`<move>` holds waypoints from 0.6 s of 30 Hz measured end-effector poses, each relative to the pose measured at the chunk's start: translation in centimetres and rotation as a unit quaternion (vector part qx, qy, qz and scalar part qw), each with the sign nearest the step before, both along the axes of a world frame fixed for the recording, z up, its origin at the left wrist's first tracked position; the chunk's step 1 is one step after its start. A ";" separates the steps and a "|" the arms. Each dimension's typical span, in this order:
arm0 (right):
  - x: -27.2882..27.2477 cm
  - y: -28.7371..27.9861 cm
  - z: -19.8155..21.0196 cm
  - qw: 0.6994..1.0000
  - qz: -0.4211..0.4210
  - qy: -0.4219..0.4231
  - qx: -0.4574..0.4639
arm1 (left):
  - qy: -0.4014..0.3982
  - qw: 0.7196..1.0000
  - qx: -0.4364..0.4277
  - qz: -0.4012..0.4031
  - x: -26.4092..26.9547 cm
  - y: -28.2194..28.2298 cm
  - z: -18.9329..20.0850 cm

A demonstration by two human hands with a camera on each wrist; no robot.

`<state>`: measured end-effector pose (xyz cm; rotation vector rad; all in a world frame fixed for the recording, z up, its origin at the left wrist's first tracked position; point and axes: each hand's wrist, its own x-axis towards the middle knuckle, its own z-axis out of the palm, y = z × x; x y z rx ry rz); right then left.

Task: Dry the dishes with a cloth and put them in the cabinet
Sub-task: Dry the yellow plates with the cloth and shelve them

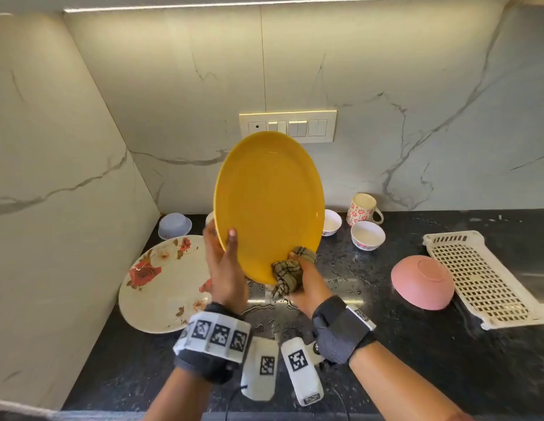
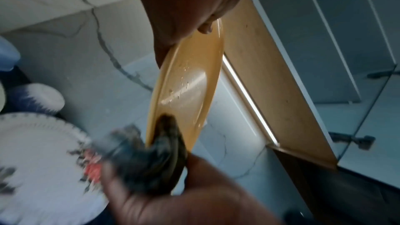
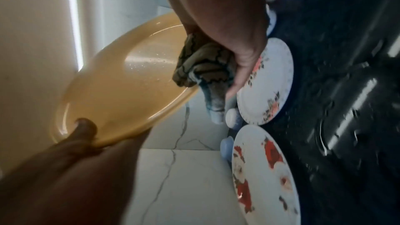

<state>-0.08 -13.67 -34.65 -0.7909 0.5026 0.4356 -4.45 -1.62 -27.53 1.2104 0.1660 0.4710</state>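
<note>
A yellow plate [image 1: 269,205] is held upright over the dark counter, its face toward me. My left hand [image 1: 223,256] grips its lower left rim, thumb on the face and fingers behind. My right hand [image 1: 301,276] holds a bunched brown patterned cloth [image 1: 287,270] against the plate's lower right rim. The left wrist view shows the yellow plate [image 2: 188,88] edge-on with water drops, and the cloth [image 2: 160,156] at its lower edge. In the right wrist view the cloth [image 3: 205,64] presses on the wet yellow plate [image 3: 121,81].
On the black counter [image 1: 416,360] lie a large floral plate [image 1: 164,284] at left, a blue bowl [image 1: 175,224], two white bowls [image 1: 367,235], a floral mug [image 1: 363,209], an upturned pink bowl [image 1: 422,281] and a white drying rack [image 1: 483,278] at right. A switch panel [image 1: 287,126] is on the wall.
</note>
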 end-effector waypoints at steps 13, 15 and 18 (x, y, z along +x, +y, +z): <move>4.5 -7.5 3.7 0.936 0.129 -0.001 -0.327 | -0.097 0.640 0.756 -0.095 -0.8 7.7 -5.7; 4.9 -7.5 5.3 0.931 0.154 -0.033 -0.329 | -0.124 0.629 0.755 -0.138 -0.8 7.9 -5.6; 5.5 -7.6 7.3 0.962 0.113 -0.077 -0.236 | -0.087 0.718 0.680 -0.118 -1.4 7.1 -4.5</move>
